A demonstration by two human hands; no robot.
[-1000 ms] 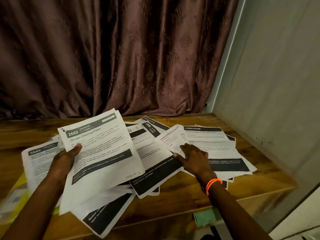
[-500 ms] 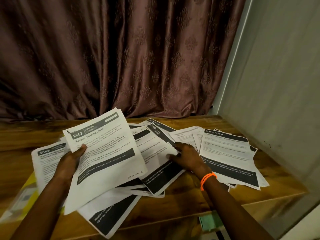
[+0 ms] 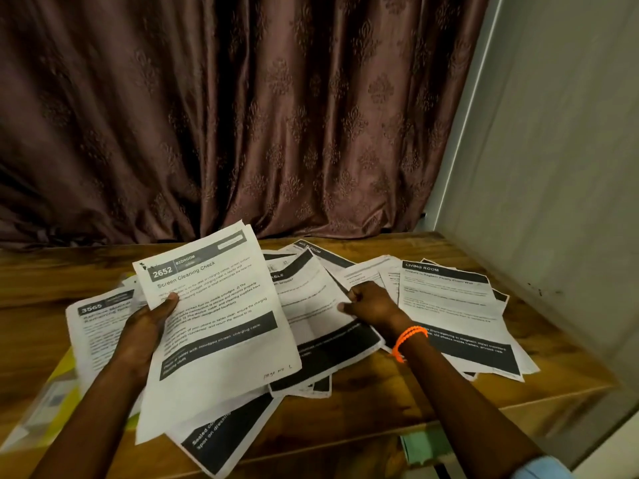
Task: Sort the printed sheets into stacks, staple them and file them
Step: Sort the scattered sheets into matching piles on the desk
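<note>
— Brown curtains hang behind your wooden tabletop, right?

— Yes. Printed sheets lie spread all over it, one on top of another.

— What is your left hand doing?

— Your left hand holds up a small bunch of pages, thumb on the front. The top page says "2652" and "Screen Cleaning Check."

— And your right hand?

— Your right hand is down on the pile, fingers curled, pinching the edge of one sheet in the middle. An orange band is on that wrist.

— What lies beside it?

— A page marked "Living Room" lies just right of your hand. A page marked "3565" lies on the left, partly under your arm. A yellow folder peeks out below it.
</note>
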